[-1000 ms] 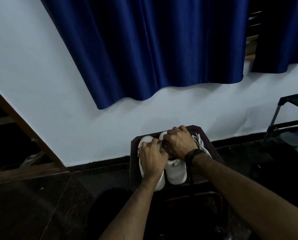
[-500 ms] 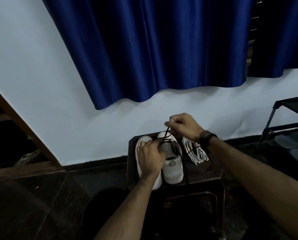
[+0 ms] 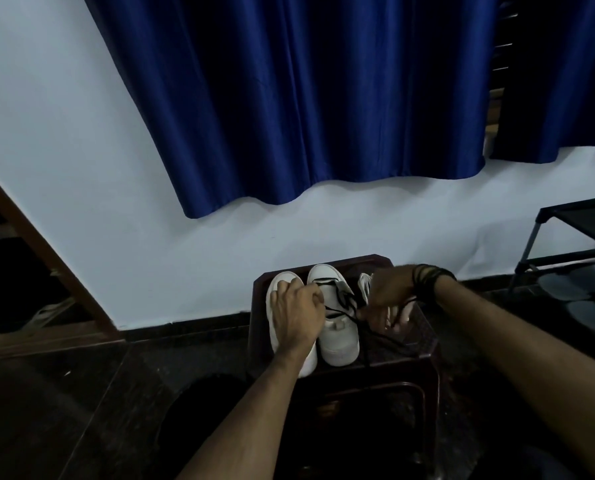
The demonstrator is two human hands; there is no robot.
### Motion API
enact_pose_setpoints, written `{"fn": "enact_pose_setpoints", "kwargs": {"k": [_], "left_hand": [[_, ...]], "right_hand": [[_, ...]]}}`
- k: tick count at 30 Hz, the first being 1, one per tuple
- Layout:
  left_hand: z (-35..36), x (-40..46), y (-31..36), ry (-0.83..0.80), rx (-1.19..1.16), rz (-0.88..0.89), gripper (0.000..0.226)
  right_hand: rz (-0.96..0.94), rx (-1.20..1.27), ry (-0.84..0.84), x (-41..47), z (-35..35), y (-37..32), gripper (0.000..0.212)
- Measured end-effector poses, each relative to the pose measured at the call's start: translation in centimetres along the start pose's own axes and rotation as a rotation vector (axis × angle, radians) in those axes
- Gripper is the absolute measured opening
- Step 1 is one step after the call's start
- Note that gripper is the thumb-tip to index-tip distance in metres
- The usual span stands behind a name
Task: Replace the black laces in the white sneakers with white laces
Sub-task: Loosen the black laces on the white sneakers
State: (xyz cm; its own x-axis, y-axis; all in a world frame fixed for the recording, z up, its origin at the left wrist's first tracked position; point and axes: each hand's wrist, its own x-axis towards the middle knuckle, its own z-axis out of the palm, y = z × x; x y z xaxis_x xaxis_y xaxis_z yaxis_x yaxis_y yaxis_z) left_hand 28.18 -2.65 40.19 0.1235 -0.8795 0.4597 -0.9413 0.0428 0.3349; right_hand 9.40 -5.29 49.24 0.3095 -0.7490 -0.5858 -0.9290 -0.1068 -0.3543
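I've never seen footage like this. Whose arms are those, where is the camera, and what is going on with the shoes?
There is no machine here: these are a person's own two arms, filmed by a wide-angle camera worn on the head, looking forward and down. That is why the arms reach in from the bottom of the picture.

A pair of white sneakers stands on a dark stool against the wall. The left hand rests on the left-hand shoe, its fingers at the black lace of the other one. The right hand, with dark bands round its wrist, pulls that lace out to the side. Part of a bundle of white laces shows just beyond that hand, on the stool.

Behind hang a blue curtain and a pale wall.
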Motion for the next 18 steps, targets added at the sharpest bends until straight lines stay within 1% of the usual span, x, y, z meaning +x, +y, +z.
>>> {"fn": "enact_pose_setpoints", "kwargs": {"k": [2,3,4,5,6,8,10,11,14,18], "left_hand": [[0.0,0.0,0.0,-0.012,0.003,0.007,0.028],[-0.1,-0.1,0.1,-0.012,0.001,0.006,0.028],[-0.2,-0.1,0.2,0.001,-0.01,-0.001,0.026],[-0.3,-0.1,0.3,0.021,-0.029,-0.011,0.025],[-0.4,-0.2,0.4,0.038,-0.051,-0.021,0.028],[-0.7,-0.2,0.6,0.044,-0.091,-0.037,0.042],[-1.0,-0.2,0.7,0.023,-0.13,-0.048,0.047],[-1.1,-0.3,0.7,0.013,-0.139,-0.054,0.046],[-0.9,-0.2,0.7,-0.001,-0.118,-0.055,0.044],[-0.6,0.0,0.6,-0.027,-0.082,-0.043,0.043]], "right_hand": [[-0.012,0.095,0.43,1.8,0.0,0.0,0.024],[-0.037,0.152,0.621,2.5,0.3,-0.2,0.017],[-0.085,0.211,0.745,3.0,0.7,-0.5,0.011],[-0.143,0.255,0.793,3.4,1.0,-1.0,0.01],[-0.192,0.254,0.778,3.8,1.3,-1.5,0.012],[-0.252,0.13,0.711,4.7,1.9,-2.6,0.024],[-0.241,0.003,0.685,5.9,2.3,-3.2,0.034],[-0.23,-0.062,0.683,6.3,2.4,-3.5,0.035],[-0.238,-0.22,0.683,7.0,2.5,-4.2,0.027],[-0.224,-0.247,0.72,7.6,2.7,-4.6,0.025]]}}
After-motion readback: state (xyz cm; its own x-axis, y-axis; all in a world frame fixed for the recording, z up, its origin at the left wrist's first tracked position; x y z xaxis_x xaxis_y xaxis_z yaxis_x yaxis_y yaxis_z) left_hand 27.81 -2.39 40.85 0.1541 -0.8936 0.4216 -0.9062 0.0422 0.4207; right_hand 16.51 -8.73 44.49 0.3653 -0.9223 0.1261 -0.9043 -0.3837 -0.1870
